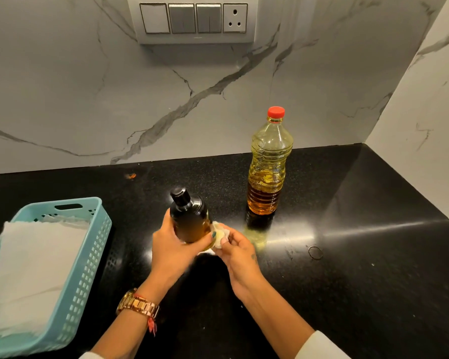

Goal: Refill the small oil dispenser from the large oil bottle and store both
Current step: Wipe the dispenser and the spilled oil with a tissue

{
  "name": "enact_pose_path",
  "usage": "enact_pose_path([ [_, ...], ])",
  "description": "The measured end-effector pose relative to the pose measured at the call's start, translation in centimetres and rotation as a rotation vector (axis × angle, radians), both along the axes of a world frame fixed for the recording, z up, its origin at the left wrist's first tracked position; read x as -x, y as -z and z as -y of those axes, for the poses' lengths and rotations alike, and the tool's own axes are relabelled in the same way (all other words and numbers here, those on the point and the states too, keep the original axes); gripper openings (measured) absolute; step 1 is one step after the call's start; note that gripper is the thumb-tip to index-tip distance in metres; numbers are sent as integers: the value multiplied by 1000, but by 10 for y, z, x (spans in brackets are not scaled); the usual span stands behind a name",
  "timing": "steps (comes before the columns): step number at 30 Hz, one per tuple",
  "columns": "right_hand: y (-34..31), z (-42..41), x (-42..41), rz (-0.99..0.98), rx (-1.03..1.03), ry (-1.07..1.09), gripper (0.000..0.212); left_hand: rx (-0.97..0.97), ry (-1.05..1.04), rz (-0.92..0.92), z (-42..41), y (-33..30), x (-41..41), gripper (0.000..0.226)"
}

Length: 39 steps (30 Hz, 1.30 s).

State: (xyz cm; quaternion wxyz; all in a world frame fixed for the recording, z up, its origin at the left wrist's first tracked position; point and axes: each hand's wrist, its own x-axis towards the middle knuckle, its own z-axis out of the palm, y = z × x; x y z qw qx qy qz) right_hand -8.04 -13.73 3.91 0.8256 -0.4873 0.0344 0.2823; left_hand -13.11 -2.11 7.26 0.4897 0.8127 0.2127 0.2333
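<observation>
Both hands are gripping: left hand (pixel 175 246) fingers holding capped dispenser (pixel 189 218), right hand (pixel 240 257) fingers wiping it with tissue (pixel 219 237); capped big bottle (pixel 268 164) beyond, so looks like just storing left.

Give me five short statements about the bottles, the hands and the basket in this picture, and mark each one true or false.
1. The large oil bottle stands upright on the black counter with its red cap on. True.
2. The left hand holds the small dark dispenser. True.
3. The right hand is empty. False: it presses a crumpled tissue against the dispenser's side.
4. The blue basket sits to the right of the large bottle. False: it is at the left edge, lined with white paper.
5. The dispenser's top is uncapped. False: a black cap is on it.
</observation>
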Motion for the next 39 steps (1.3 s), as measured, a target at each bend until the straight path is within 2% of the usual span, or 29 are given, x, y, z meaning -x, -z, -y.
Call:
enact_pose_path([
  [2, -13, -4, -5, -85, -134, -68, 36, 6, 12, 33, 2, -10, -4, 66],
  [6, -29, -9, 0, -155, -235, -183, 42, -40, 41, 90, 7, -23, -7, 69],
  [9, -27, 0, 5, -209, -303, -189, 39, -50, 53, 106, 5, -29, -8, 70],
  [17, -35, 15, -2, -138, -255, 48, 32, -29, 74, 105, 12, -30, -4, 72],
  [23, -35, -5, 4, -170, -250, -77, 33, -36, 55, 123, 22, -29, -4, 67],
  [28, -32, 10, 15, -199, -244, -179, 37, -22, 50, 99, 18, -29, -1, 64],
  [35, -22, 31, 9, -234, -267, -39, 29, 18, 57, 85, 18, -24, 0, 68],
  [39, -22, 23, 0, -240, -307, 20, 32, 32, 69, 81, 21, -24, -2, 67],
])
